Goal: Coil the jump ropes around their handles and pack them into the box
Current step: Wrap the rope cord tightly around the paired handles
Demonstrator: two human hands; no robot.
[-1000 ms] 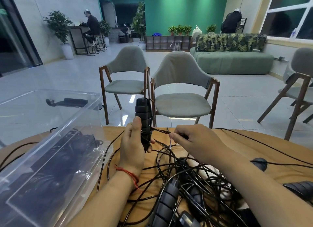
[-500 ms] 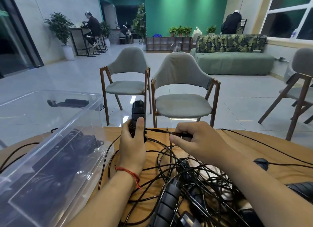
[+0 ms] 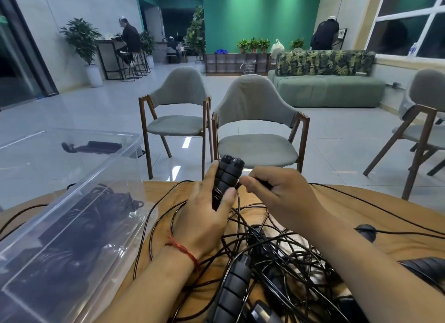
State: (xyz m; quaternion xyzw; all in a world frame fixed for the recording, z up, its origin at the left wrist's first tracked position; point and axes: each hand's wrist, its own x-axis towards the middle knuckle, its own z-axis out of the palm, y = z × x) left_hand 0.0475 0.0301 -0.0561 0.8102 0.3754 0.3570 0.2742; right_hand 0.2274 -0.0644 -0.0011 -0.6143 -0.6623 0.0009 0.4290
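Right hand (image 3: 277, 192) and pinched rope (image 3: 238, 196) nearer handles (image 3: 228, 175) in left hand (image 3: 204, 216)

On the table (image 3: 349, 209) the box (image 3: 113, 168), apparently holding coiled ropes (image 3: 96, 214), lies left of the rope tangle (image 3: 289, 257).

Left hand (image 3: 204, 216) gripping, right hand (image 3: 281, 192) pinching

Black handles (image 3: 228, 174) upright over tangled ropes (image 3: 279, 248)
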